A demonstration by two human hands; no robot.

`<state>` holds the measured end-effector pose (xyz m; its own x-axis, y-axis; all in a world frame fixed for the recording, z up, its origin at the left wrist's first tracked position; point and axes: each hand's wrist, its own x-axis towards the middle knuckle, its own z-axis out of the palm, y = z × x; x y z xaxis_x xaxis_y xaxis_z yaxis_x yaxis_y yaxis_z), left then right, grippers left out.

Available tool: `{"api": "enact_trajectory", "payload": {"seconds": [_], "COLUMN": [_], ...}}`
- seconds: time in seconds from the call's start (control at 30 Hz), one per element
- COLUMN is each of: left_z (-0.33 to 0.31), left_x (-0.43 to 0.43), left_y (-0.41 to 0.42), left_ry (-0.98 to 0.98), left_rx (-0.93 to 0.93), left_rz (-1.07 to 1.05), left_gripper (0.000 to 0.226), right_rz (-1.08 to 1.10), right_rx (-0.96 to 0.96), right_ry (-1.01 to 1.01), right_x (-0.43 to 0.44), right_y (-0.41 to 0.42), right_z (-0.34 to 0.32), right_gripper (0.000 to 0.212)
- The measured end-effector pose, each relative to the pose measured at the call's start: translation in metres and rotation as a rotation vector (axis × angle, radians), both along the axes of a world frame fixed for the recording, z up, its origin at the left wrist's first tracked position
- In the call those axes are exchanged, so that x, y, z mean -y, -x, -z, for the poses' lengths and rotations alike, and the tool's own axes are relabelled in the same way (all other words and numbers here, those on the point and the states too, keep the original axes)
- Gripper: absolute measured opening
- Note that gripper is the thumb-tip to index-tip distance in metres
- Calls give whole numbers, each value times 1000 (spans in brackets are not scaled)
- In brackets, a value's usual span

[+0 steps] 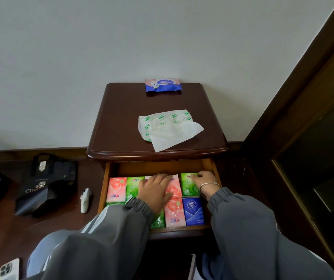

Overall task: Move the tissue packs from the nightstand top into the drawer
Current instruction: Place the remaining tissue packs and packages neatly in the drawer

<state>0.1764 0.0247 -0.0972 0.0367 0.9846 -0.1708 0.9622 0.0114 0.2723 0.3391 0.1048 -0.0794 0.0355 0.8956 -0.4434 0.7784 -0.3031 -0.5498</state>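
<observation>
Below, packs (116,189) lie flat in the drawer (102,190), long axes front-to-back.

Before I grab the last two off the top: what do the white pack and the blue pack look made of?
White pack: seemingly soft, thin plastic film, matte and crumpled, with a paper tissue sheet trailing out. Blue pack: glossy plastic wrapper, judging by its sheen and crimped ends.

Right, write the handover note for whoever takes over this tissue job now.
Left hand: flat on the small pink and green tissue packs in the open wooden drawer.
Right hand: on the green pack at the drawer's back right.
Done: two rows of packs in the drawer.
Left on the dark wooden nightstand top: white soft tissue pack, blue wipes packet.
</observation>
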Motion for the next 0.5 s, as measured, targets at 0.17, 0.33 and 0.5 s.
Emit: {"api": "enact_trajectory", "payload": {"seconds": [0.17, 0.33, 0.5], "left_z": [2, 1, -1], "left_x": [0, 0, 1], "left_y": [0, 0, 0], "left_ry": [-9, 12, 53], "left_rx": [-1, -18, -39], "left_rz": [-2, 9, 29], "left_gripper": [57, 57, 56], "right_rz": [36, 13, 42], "right_rx": [-19, -120, -287], "right_ry": [24, 121, 280], "right_x": [4, 5, 10], "right_y": [0, 3, 5], "right_z": [1, 5, 1], "right_gripper": [36, 26, 22]}}
